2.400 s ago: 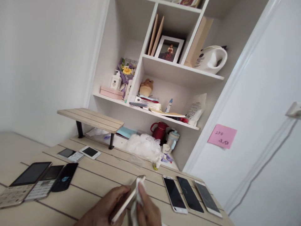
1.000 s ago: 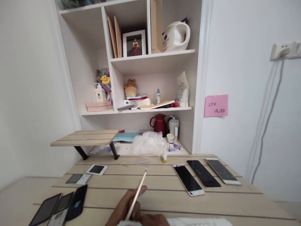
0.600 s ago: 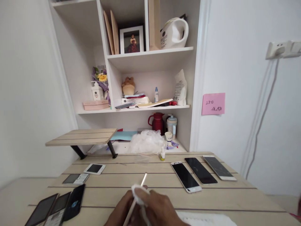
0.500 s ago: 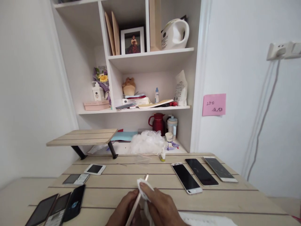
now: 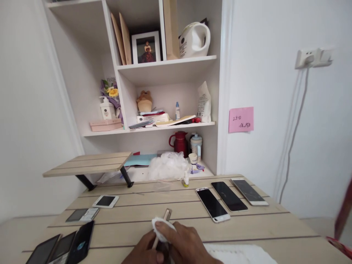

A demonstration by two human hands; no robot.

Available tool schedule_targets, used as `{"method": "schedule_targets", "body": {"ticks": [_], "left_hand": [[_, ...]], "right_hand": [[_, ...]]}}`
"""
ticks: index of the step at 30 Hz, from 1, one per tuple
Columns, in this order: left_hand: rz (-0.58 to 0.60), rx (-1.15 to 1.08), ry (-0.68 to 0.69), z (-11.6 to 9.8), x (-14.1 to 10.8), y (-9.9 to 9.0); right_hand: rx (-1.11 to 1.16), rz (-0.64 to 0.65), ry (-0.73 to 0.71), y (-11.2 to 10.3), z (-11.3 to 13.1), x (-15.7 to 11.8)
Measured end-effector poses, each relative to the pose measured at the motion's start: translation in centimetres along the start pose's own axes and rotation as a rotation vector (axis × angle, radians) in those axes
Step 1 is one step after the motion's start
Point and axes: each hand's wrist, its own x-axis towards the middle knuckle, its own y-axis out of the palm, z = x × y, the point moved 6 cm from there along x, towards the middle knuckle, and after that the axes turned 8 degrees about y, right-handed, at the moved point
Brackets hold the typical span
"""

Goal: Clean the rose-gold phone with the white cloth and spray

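My left hand [image 5: 144, 250] grips a slim phone [image 5: 168, 213] with a gold-coloured edge, tilted so that mainly its narrow side shows. In my right hand [image 5: 188, 242] is a folded white tissue [image 5: 160, 235], pressed by the thumb against the phone's side near its upper end. Both hands meet at the bottom middle, just above the wooden table [image 5: 132, 216]. The phone's lower part is hidden behind the fingers. A white paper sheet [image 5: 236, 253] lies beside my right hand.
To the right lie a white-framed phone [image 5: 213, 205], a black phone [image 5: 229, 196] and a pale phone [image 5: 249, 191]. Several older phones [image 5: 81, 242] lie at left. A small bottle [image 5: 186, 179] stands at the back, near a raised wooden stand [image 5: 90, 163] and shelves [image 5: 167, 64].
The view has turned slightly right. The phone's upper end has tipped, showing more of its end edge, and the tissue now wraps lower along its side.
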Motion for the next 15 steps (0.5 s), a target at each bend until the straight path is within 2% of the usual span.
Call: {"method": "schedule_targets", "body": {"ticks": [5,8,13,15], "left_hand": [[0.032,0.098,0.061,-1.1,0.4,0.6],[0.077,0.082,0.039,-1.1,0.5,0.9],[0.101,0.056,0.002,-0.5,0.5,0.7],[0.081,0.053,-0.006,-0.7,0.3,0.6]], "right_hand": [[0.098,-0.079,0.088,-1.5,-0.2,0.2],[0.143,-0.116,0.19,-1.9,-0.6,0.1],[0.551,0.045,0.391,-1.5,-1.4,1.1],[0.608,0.07,0.467,-1.1,-1.8,0.9]]}}
